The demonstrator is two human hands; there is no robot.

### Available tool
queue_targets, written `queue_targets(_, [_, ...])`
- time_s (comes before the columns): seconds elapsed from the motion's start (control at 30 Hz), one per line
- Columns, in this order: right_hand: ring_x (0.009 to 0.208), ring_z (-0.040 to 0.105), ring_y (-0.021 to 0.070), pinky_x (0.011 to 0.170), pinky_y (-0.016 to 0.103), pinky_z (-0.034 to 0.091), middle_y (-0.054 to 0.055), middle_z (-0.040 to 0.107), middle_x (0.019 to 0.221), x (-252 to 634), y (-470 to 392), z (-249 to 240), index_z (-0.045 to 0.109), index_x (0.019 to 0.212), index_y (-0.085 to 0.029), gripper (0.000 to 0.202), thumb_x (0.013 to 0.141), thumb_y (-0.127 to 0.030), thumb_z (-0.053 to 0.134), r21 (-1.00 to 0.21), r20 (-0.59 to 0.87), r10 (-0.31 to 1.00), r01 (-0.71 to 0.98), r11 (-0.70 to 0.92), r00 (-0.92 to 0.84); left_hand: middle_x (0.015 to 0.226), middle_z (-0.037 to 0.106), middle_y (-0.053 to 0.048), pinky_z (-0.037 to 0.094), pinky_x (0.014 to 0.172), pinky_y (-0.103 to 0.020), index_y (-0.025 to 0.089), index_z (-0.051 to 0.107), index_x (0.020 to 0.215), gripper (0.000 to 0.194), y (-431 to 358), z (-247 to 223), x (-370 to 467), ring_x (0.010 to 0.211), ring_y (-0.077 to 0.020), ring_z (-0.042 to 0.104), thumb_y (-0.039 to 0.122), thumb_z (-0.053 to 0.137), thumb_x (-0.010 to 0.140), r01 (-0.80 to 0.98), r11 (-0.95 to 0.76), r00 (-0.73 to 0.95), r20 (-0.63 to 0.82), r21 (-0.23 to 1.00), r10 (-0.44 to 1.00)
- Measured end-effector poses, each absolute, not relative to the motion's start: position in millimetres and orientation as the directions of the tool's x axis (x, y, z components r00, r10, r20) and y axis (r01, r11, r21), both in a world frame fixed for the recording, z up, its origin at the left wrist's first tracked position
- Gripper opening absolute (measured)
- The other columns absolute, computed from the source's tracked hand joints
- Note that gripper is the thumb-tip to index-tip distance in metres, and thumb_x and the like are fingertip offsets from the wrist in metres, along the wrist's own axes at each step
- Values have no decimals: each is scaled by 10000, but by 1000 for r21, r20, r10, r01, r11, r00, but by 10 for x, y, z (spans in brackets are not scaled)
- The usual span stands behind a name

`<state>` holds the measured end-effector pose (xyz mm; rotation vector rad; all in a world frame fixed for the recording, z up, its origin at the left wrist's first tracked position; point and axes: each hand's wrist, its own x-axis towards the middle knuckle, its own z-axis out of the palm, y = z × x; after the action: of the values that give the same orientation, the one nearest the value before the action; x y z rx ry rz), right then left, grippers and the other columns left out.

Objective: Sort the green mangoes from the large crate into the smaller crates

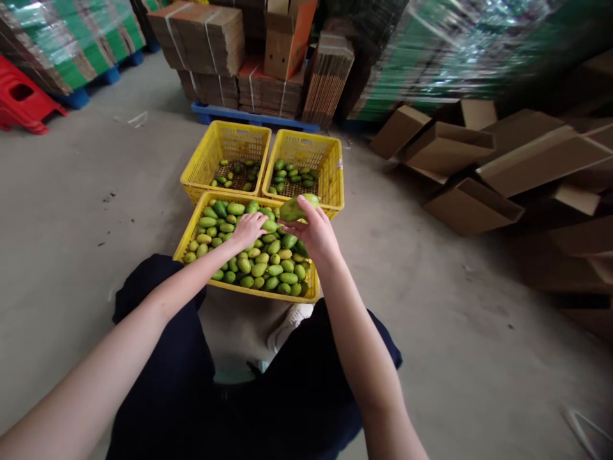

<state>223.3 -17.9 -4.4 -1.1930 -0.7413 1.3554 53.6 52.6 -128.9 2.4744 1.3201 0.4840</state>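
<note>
Concrete floor (431, 332), boxes (198, 41) behind. Right hand (320, 235) grasping a green fruit (290, 210) over right side of full crate (268, 295); left hand (248, 230) at fruit pile (258, 269) inside, can't tell if gripping.

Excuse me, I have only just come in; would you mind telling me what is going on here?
A seated person is handling fruit: the right hand holds a large green fruit above the nearest yellow crate. The left hand is over the fruit in that crate; whether it grips one is unclear. The nearest crate is well filled, while the back left crate and back right crate hold just a few fruits each.
</note>
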Motion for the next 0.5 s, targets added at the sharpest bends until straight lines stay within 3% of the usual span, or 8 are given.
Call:
queue_targets(0.1, [628, 678, 156, 599, 299, 579, -10, 693, 778, 2278, -186, -31, 584, 876, -257, 416, 680, -573, 771, -937, -194, 972, -320, -143, 132, 1138, 691, -116, 504, 919, -394, 169, 661, 1136, 369, 574, -922, 412, 977, -248, 663, 307, 751, 806, 499, -349, 271, 240, 793, 932])
queue_targets(0.17, [672, 687, 163, 628, 308, 584, -3, 698, 807, 2262, -221, -38, 579, 850, -252, 392, 685, -545, 781, -982, -75, 978, -184, -39, 193, 1086, 711, -97, 526, 882, -368, 165, 660, 1114, 414, 527, -716, 342, 931, -225, 676, 394, 763, 785, 211, -238, 206, 195, 948, 959])
queue_targets(0.23, [689, 676, 169, 640, 323, 579, 2, 701, 828, 2212, -278, -76, 594, 852, -244, 379, 673, -507, 800, -999, 49, 965, 7, 49, 257, 1071, 720, -91, 538, 877, -363, 166, 660, 1096, 454, 435, -576, 305, 953, -227, 682, 443, 776, 755, -42, -143, 208, 149, 989, 967])
queue_targets(0.3, [649, 648, 172, 624, 345, 563, 7, 700, 816, 2150, -337, -139, 626, 902, -238, 397, 652, -486, 810, -985, 101, 955, 165, 55, 279, 1081, 723, -92, 545, 881, -371, 168, 661, 1084, 473, 338, -497, 306, 971, -234, 685, 458, 790, 733, -171, -76, 248, 118, 982, 962])
queue_targets(0.4, [637, 624, 182, 628, 376, 552, 43, 712, 864, 2077, -388, -222, 675, 954, -221, 413, 645, -464, 801, -944, 157, 946, 325, 59, 284, 1066, 725, -95, 560, 855, -369, 167, 653, 1104, 523, 235, -432, 329, 922, -227, 696, 410, 840, 681, -159, -51, 347, 104, 986, 932])
queue_targets(0.5, [704, 630, 198, 689, 398, 556, 74, 715, 968, 2035, -384, -227, 717, 1001, -222, 392, 670, -421, 782, -879, 312, 910, 446, 168, 274, 1121, 705, -99, 565, 822, -344, 182, 662, 1136, 522, 175, -376, 298, 893, -204, 688, 345, 855, 679, -56, -228, 357, 233, 972, 905])
